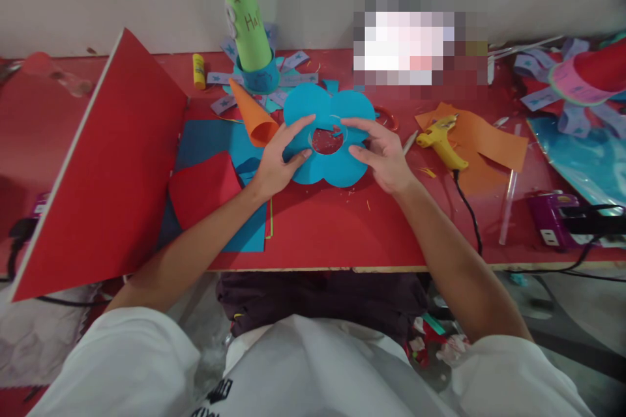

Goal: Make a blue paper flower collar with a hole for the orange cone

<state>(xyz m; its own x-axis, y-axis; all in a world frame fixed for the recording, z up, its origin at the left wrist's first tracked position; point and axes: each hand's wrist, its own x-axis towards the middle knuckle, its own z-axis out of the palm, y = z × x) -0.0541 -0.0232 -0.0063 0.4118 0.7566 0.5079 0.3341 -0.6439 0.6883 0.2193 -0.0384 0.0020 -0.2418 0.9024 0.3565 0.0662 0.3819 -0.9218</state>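
Observation:
Between my hands is a blue paper flower cutout [345, 169] with rounded petals and a round hole in its middle, through which the red table shows. My left hand [278, 159] grips its left side, thumb and fingertips near the hole. On the opposite side my right hand [386, 153] pinches the cutout, forefinger above and thumb below. Small blue scraps lie at the hole's upper edge. An orange paper cone [252, 118] rests just beyond my left hand. Red-handled scissors [390, 118], partly hidden, lie behind my right hand.
A yellow glue gun [443, 140] with a black cord lies on orange paper [503, 143]. A green paper tube [247, 19] stands behind. At left, a red board [107, 163] leans upright beside blue sheets [244, 231] and red paper [208, 189]. A purple box [550, 218] sits right.

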